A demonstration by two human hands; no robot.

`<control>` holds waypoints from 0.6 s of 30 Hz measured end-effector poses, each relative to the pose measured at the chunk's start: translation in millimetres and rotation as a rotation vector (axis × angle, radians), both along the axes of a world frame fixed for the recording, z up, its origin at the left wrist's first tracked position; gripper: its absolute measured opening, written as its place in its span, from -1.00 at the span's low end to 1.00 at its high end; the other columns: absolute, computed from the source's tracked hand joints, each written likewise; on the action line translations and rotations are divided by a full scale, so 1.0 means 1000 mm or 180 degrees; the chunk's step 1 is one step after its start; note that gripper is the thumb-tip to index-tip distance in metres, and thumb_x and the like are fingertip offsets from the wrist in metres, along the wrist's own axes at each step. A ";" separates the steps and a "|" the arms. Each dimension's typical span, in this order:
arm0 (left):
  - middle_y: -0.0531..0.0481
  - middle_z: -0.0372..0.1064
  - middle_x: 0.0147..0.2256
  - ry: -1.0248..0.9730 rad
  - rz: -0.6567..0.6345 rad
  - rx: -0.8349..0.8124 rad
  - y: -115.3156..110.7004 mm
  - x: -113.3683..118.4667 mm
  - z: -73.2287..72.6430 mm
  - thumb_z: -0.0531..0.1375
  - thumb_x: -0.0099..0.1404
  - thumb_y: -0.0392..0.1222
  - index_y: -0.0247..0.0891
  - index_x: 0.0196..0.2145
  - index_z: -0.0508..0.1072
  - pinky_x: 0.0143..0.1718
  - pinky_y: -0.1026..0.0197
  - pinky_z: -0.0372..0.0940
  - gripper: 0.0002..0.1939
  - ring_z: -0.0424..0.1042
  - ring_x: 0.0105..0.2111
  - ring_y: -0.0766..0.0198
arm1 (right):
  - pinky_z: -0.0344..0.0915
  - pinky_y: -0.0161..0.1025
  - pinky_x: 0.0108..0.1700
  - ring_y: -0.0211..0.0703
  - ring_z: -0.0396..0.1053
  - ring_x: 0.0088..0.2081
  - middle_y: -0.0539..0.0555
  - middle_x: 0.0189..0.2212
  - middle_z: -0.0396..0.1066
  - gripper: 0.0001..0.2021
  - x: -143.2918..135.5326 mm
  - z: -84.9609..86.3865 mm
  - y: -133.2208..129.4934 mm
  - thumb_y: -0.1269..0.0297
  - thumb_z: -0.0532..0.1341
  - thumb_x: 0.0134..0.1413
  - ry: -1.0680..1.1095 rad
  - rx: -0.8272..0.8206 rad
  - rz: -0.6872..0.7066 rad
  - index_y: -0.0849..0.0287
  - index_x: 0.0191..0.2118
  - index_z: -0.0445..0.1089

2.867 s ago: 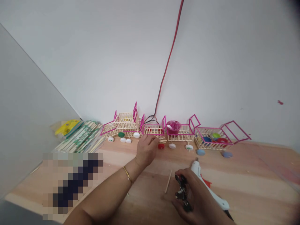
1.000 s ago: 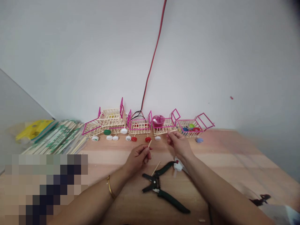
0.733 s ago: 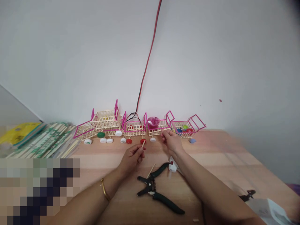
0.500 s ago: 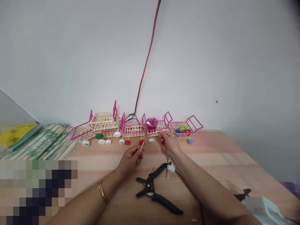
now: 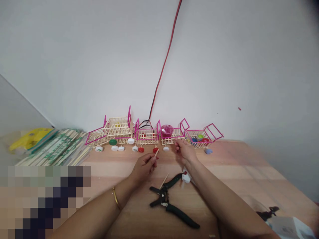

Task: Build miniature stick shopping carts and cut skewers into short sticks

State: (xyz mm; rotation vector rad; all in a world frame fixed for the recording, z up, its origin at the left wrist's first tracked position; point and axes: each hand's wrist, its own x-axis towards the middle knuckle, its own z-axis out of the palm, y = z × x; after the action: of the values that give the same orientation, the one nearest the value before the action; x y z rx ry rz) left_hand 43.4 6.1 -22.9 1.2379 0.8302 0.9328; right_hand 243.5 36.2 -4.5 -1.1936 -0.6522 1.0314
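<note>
My left hand (image 5: 144, 166) pinches a short wooden stick (image 5: 157, 153) that points up past the fingertips. Farther right, my right hand (image 5: 185, 151) has its fingers pressed together just in front of a small stick-built cart (image 5: 171, 141); anything between them is too small to make out. I cannot tell whether it touches the cart. Below the hands lie black-handled cutters (image 5: 163, 196) with their jaws apart. Another thin stick (image 5: 163, 181) lies against them. A white tool with a red part (image 5: 185, 177), perhaps a glue gun, is partly behind my right forearm.
Several stick carts with magenta frames and bottle-cap wheels line the wall, including a tall one (image 5: 117, 127) and one holding coloured caps (image 5: 199, 141). A magenta cup (image 5: 166, 130) stands among them. Bagged sticks (image 5: 57, 146) lie left; a white box (image 5: 289, 227) sits right.
The whole view has shifted slightly, so everything appears a little farther right. Both hands keep nearly the same pose, the left still pinching the stick.
</note>
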 end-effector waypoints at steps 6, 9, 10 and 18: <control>0.10 0.33 -0.53 -0.0527 0.0175 -0.0318 0.001 0.002 -0.003 0.28 0.12 0.04 -0.35 -0.36 0.43 -0.59 0.38 0.09 -0.65 0.22 -0.63 0.50 | -0.01 -0.38 -0.63 -0.46 0.00 -0.69 -0.16 -0.70 0.19 -0.54 -0.001 0.008 -0.015 -0.03 0.42 -0.38 -0.0240 -0.0097 0.0252 0.16 -0.60 0.19; 0.02 0.42 -0.43 -0.1102 0.0284 -0.0869 0.001 0.003 -0.002 0.33 0.08 -0.03 -0.35 -0.37 0.43 -0.37 0.27 0.33 -0.69 0.41 -0.50 0.39 | -0.03 -0.39 -0.60 -0.44 0.01 -0.67 -0.17 -0.73 0.14 -0.57 -0.005 0.015 -0.036 -0.01 0.40 -0.29 -0.0513 -0.0143 0.0691 0.17 -0.63 0.20; 0.00 0.44 -0.41 -0.1238 0.0261 -0.1030 0.002 0.004 -0.002 0.35 0.07 -0.06 -0.34 -0.36 0.45 -0.30 0.22 0.36 -0.70 0.45 -0.44 0.34 | -0.04 -0.38 -0.59 -0.44 0.02 -0.67 -0.16 -0.73 0.16 -0.60 -0.007 0.017 -0.043 0.02 0.40 -0.28 -0.0621 -0.0176 0.0874 0.18 -0.63 0.23; -0.04 0.48 -0.37 -0.0698 -0.0475 -0.0291 -0.004 0.001 0.004 0.30 0.14 0.02 -0.32 -0.21 0.53 -0.16 0.16 0.35 -0.63 0.49 -0.34 0.26 | 0.06 -0.34 -0.52 -0.32 0.20 -0.57 -0.05 -0.61 0.36 -0.76 -0.031 0.028 -0.065 0.10 0.28 -0.03 -0.2367 0.0125 0.1419 0.17 -0.49 0.39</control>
State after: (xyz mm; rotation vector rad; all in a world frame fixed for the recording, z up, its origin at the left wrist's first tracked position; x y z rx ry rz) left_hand 44.2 2.3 -18.9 1.0812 0.5924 0.8817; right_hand 212.6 -28.9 23.5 -1.4325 -1.5667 0.9084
